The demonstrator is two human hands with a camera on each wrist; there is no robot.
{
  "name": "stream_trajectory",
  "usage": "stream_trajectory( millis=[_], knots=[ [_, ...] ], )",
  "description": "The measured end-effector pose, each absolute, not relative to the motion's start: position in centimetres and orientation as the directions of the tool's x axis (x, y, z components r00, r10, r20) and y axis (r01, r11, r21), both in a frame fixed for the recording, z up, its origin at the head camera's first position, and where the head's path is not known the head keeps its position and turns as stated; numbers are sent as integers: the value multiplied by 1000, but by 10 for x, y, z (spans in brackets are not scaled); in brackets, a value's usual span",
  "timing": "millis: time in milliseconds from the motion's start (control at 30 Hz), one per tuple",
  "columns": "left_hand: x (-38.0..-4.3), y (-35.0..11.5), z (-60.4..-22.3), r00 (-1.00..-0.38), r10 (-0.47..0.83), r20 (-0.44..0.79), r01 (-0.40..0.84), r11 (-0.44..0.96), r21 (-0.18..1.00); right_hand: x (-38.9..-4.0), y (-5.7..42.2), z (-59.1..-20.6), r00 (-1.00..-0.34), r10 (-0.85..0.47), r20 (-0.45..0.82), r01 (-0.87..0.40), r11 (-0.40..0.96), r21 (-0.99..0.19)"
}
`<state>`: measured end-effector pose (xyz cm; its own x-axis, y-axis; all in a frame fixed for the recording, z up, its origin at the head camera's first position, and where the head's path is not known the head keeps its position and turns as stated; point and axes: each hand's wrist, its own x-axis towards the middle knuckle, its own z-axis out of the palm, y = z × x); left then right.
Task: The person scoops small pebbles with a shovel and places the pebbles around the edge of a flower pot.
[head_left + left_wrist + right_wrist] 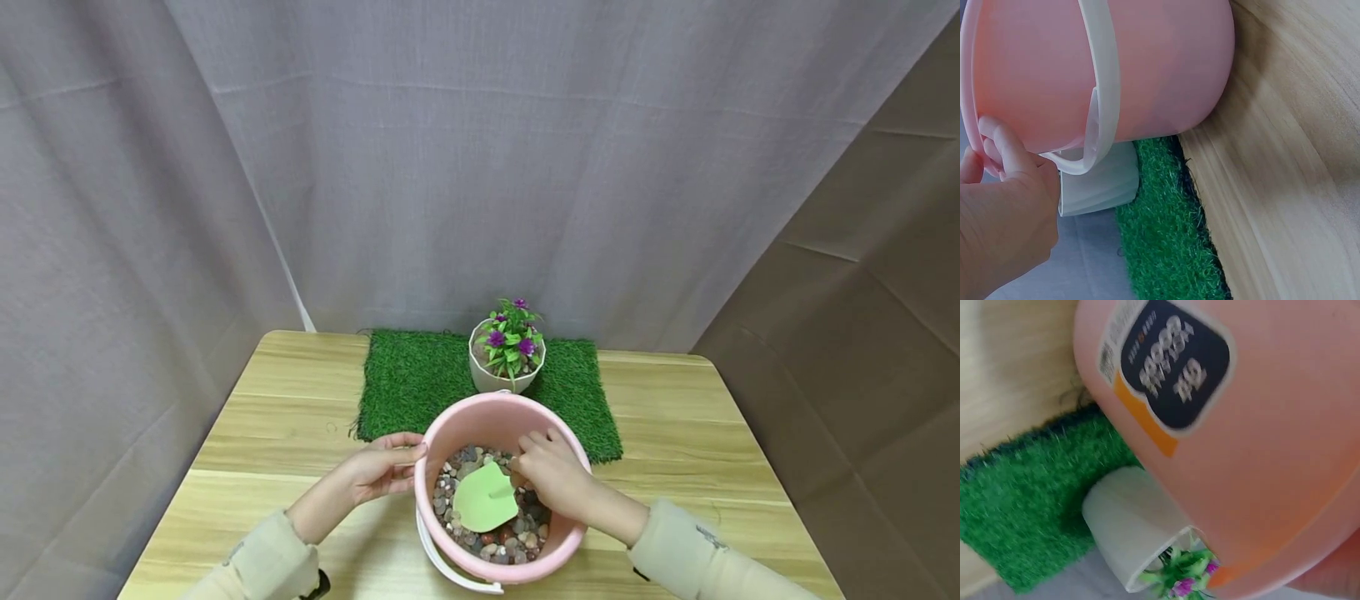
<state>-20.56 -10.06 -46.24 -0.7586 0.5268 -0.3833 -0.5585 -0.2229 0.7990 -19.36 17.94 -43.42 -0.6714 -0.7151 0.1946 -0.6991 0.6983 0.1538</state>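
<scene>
A pink bucket (491, 407) with a white handle (1102, 69) stands near the front of the table, pebbles (491, 552) spread over its bottom. At its left side my left hand (378, 471) pinches the rim between thumb and fingers; the left wrist view shows this grip up close. My right hand (551, 471) reaches inside the bucket with curled fingers, gripping a light green toy shovel (483, 498). The shovel's blade lies over the pebbles, and its grip is mostly hidden by that hand. In the right wrist view the bucket's wall hides nearly all of the right hand.
Behind the bucket, a white flowerpot (487, 381) with purple flowers (526, 347) stands on a green turf mat (412, 375). The wooden table (300, 392) reaches back to a grey curtain (465, 183). A label (1175, 369) is stuck on the bucket's outside.
</scene>
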Motion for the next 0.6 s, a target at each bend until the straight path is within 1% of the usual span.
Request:
stream_trajectory(
  millis=[67,167,267,367,433,600],
  knots=[
    [-205,-100,-463,-758,526,-384,-559,-222,799,-191,180,-438,-690,-690,218,-683,721,122],
    [-206,-101,-464,-758,525,-386,-558,-218,801,-189,179,-440,-701,-672,239,-672,734,95],
    [-206,-102,-463,-762,524,-380,-552,-218,805,-189,176,-439,-687,-680,258,-667,730,150],
    [-207,-102,-463,-761,531,-373,-550,-223,805,-189,173,-439,-655,-707,265,-675,706,215],
    [-206,-101,-463,-759,534,-372,-554,-229,800,-189,173,-441,-649,-718,251,-685,696,217],
    [-205,-99,-461,-752,538,-380,-563,-224,796,-194,175,-445,-681,-707,190,-704,703,95]
  ],
)
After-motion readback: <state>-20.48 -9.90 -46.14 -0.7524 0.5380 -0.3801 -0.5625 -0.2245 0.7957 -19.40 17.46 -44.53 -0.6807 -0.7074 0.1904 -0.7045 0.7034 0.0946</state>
